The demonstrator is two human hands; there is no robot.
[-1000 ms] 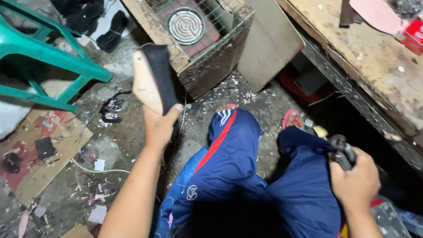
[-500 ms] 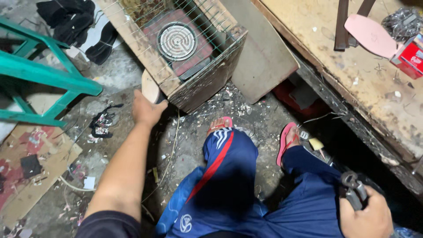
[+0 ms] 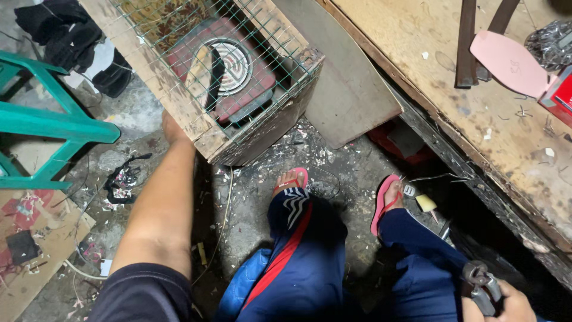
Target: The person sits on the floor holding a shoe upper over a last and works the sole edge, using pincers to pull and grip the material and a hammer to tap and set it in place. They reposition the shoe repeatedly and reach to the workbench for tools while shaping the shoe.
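Observation:
My left arm reaches to the left side of a wooden crate (image 3: 179, 89) topped with green wire mesh. Only the back of my left hand (image 3: 171, 126) shows; its fingers are hidden behind the crate wall. Inside the crate a tan and black shoe sole (image 3: 205, 74) lies tilted across the coil of a red electric stove (image 3: 250, 83). Whether my fingers still touch the sole is hidden. At the lower right my right hand (image 3: 509, 305) is closed around grey metal pincers (image 3: 479, 285), beside my right knee.
A teal plastic stool (image 3: 53, 128) stands to the left. A worn wooden workbench (image 3: 453, 119) runs along the right, with a pink sole-shaped piece (image 3: 509, 62) and dark strips on it. My feet in pink sandals (image 3: 384, 200) rest on the littered floor. Cardboard (image 3: 36, 250) lies lower left.
My left hand carried the sole from in front of me to the crate; the sole now lies inside on the stove. The view has shifted left and closer. My right hand keeps the pincers.

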